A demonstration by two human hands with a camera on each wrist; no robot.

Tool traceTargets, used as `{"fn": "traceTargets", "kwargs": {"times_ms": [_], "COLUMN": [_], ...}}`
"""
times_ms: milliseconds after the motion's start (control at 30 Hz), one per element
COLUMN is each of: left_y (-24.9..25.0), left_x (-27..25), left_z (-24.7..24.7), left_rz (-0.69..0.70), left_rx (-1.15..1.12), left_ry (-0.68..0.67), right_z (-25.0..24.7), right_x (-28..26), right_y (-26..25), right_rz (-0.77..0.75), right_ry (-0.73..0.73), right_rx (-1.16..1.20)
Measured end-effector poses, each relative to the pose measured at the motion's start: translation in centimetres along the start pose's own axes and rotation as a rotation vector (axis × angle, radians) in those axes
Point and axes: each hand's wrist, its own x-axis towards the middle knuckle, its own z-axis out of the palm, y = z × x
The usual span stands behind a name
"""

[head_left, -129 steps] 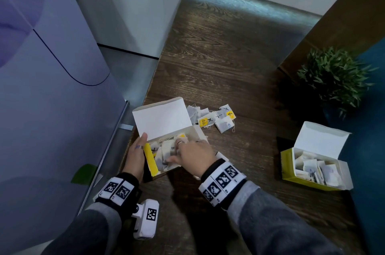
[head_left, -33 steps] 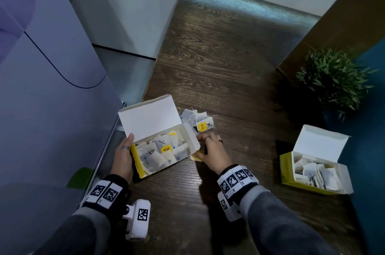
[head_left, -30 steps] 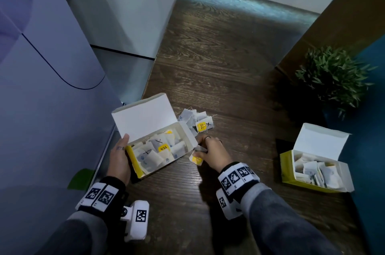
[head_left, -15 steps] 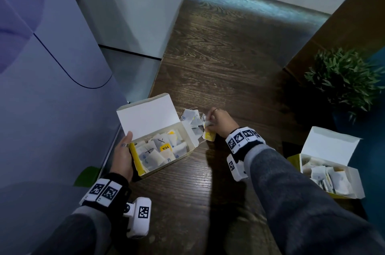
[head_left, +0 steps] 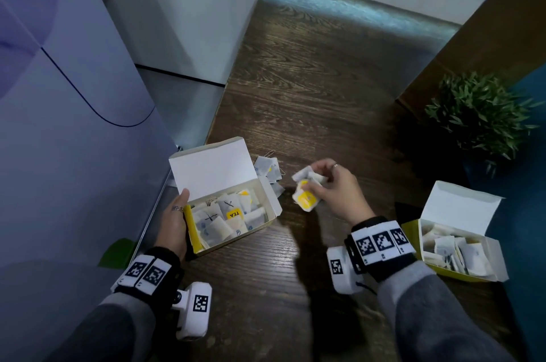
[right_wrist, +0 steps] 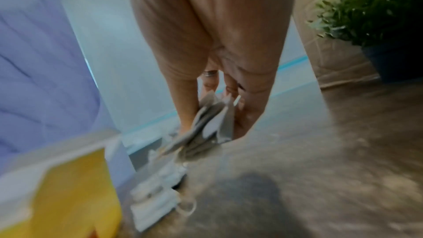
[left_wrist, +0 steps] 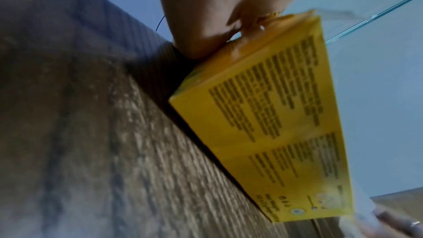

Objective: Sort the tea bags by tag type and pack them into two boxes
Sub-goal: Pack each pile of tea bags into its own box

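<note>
An open yellow box (head_left: 195,236) with a raised white lid stands at the table's left edge, filled with several tea bags bearing yellow or X-marked tags. My left hand (head_left: 174,221) holds its left end; the yellow box wall (left_wrist: 270,115) fills the left wrist view. My right hand (head_left: 328,187) hovers above the table right of the box and grips a small bunch of tea bags (head_left: 307,188), one with a yellow tag. The held tea bags (right_wrist: 210,124) hang between thumb and fingers. A few loose tea bags (head_left: 269,169) lie behind the box. A second open box (head_left: 499,255) holds tea bags at the right.
A potted green plant (head_left: 478,116) stands at the back right, beyond the second box. The dark wooden table (head_left: 310,81) stretches away to a white wall. A lilac panel (head_left: 59,95) rises close on the left, beside the table edge.
My right hand picked up tea bags from the loose pile behind the left box and lifted them to the right. The pile is smaller. My left hand stayed on the box.
</note>
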Motion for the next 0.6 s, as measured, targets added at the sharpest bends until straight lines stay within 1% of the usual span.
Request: {"fn": "traceTargets", "kwargs": {"times_ms": [67,133,167,267,300,367,400,433,467,500,533,600], "left_y": [0.0,0.0,0.1,0.3,0.3,0.5,0.5,0.6,0.6,0.6,0.7,0.6], "left_x": [0.0,-0.1,-0.2,-0.4,-0.5,-0.7,-0.8,-0.9,-1.0,-1.1,-1.1,-1.1], "left_z": [0.0,0.1,0.1,0.1,0.1,0.0,0.1,0.1,0.1,0.1,0.2,0.2], "left_rz": [0.000,0.000,0.001,0.014,0.015,0.011,0.010,0.012,0.016,0.021,0.027,0.032], "left_rx": [0.007,0.016,0.022,0.043,0.046,0.057,0.069,0.082,0.090,0.094,0.096,0.107], "left_ry": [-0.006,-0.014,-0.015,0.003,0.015,0.019,0.015,0.012,0.005,-0.001,-0.006,-0.012], "right_z": [1.5,3.9,5.2,8.1,8.8,10.1,10.5,10.7,10.9,10.9,10.5,9.5], "right_x": [-0.5,-0.8,-0.9,-0.8,-0.8,-0.8,-0.8,-0.9,-0.8,-0.7,-0.4,0.1], "right_y": [-2.3,-3.8,-4.3,-4.2,-3.9,-2.8,-2.3,-1.9,-1.5,-1.0,-0.7,-0.5], "right_rz": [-0.133,-0.230,-0.256,-0.241,-0.289,-0.510,-0.578,-0.612,-0.639,-0.650,-0.650,-0.564], "right_ry": [-0.093,-0.181,-0.208,-0.251,-0.217,-0.036,0.015,0.020,0.035,0.048,0.063,0.099], "right_rx": [0.064,0.051,0.011,-0.145,-0.263,-0.625,-0.776,-0.885,-0.945,-0.961,-0.923,-0.733]}}
